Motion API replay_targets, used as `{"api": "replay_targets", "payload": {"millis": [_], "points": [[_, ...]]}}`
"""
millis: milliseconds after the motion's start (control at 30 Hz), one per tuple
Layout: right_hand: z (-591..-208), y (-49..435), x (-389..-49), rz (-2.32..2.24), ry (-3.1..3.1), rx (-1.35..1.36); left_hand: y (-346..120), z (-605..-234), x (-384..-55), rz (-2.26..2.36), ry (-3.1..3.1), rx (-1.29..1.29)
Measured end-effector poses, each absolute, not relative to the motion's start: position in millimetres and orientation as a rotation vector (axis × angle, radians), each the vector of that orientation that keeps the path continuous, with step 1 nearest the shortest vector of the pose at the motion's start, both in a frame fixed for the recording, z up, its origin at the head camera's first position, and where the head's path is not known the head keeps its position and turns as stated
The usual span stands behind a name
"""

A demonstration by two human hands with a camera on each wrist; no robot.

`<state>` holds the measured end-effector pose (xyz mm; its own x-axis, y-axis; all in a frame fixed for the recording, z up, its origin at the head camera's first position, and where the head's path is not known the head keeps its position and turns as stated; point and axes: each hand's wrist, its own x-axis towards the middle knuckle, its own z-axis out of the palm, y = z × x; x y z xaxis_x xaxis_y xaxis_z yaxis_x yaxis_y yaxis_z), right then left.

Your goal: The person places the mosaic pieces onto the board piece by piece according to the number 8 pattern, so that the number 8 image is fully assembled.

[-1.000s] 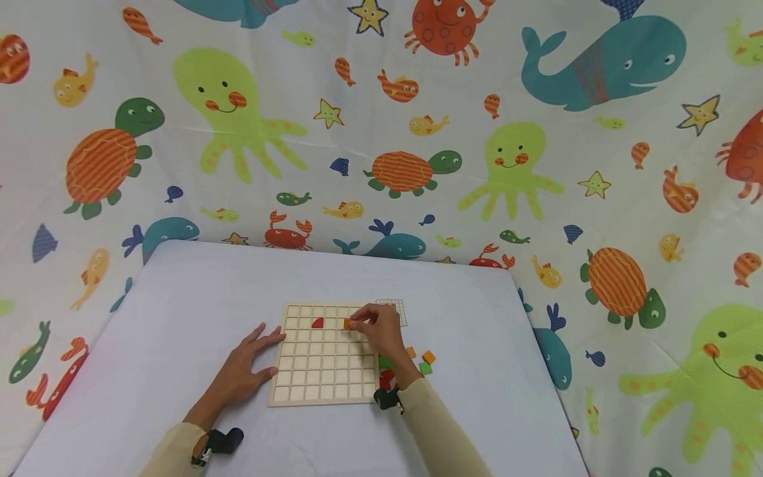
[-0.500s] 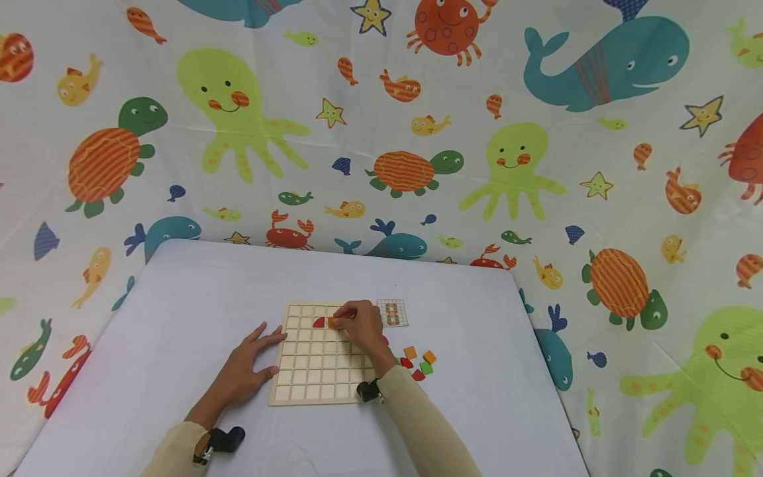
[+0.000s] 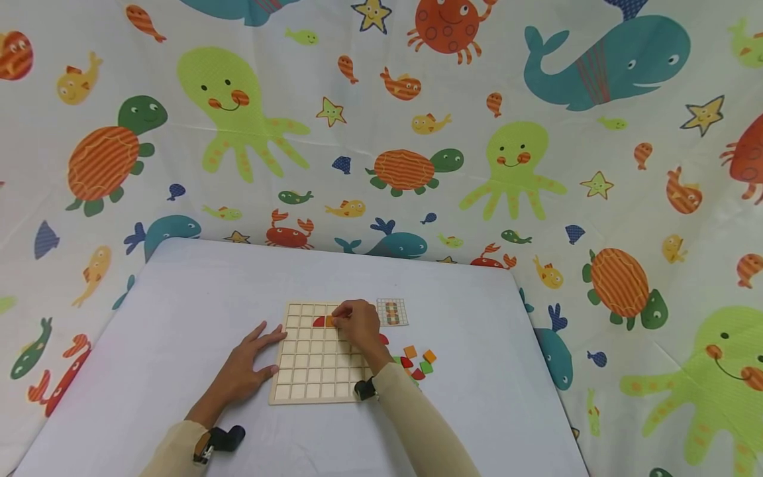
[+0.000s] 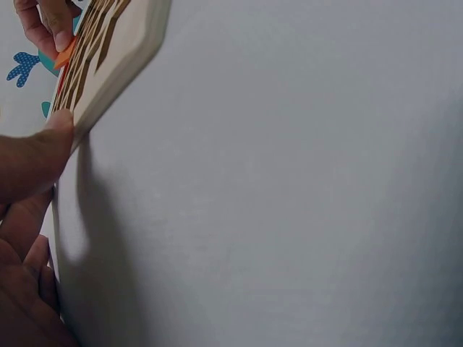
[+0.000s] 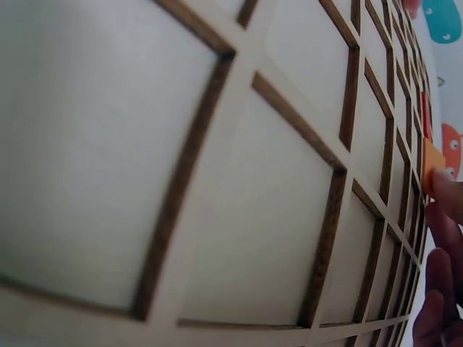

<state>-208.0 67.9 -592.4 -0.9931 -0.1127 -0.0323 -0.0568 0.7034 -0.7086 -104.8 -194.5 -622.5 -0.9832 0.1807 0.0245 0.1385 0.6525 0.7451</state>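
Note:
A wooden grid board [image 3: 322, 376] lies on the white table, a red quarter-round tile [image 3: 319, 322] in one of its upper cells. My right hand [image 3: 360, 328] pinches an orange square tile [image 3: 330, 321] between thumb and fingertips, at the cell just right of the red tile. In the right wrist view the orange tile [image 5: 432, 163] sits tilted at the grid, partly covered by the thumb. Along the board's left edge, my left hand [image 3: 246, 364] touches the frame with spread fingers and thumb. The left wrist view shows its thumb [image 4: 36, 163] against the rim.
A small printed pattern card [image 3: 391, 312] lies beyond the board's upper right. Loose orange, red and green tiles [image 3: 410, 352] are scattered right of the board, some hidden behind my right forearm. A sea-animal curtain [image 3: 357, 132] hangs behind the table [image 3: 477, 318].
My right hand has moved left over the board with the orange tile, from a couple of cells away to beside the red tile. The pattern card is uncovered. My left hand stays put.

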Motion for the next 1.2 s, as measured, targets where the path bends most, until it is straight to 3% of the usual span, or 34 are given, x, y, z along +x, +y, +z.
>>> {"api": "replay_targets", "payload": {"millis": [333, 633, 967, 1200], "points": [[-591.1, 75.6, -202.5, -1.125, 2.849, -0.152, -192.0, -624.4, -106.0, 1.270, 2.803, 0.288], [-584.7, 118.6, -192.7, -1.275, 2.882, -0.212, -190.6, -621.8, -105.9, 1.244, 2.798, 0.271], [-582.6, 170.3, -185.0, -1.210, 2.862, 0.085, -191.2, -617.9, -106.4, 1.228, 2.800, 0.255], [-583.2, 180.9, -178.2, -1.143, 2.801, 0.157, -192.0, -620.1, -106.5, 1.234, 2.795, 0.253]]}}
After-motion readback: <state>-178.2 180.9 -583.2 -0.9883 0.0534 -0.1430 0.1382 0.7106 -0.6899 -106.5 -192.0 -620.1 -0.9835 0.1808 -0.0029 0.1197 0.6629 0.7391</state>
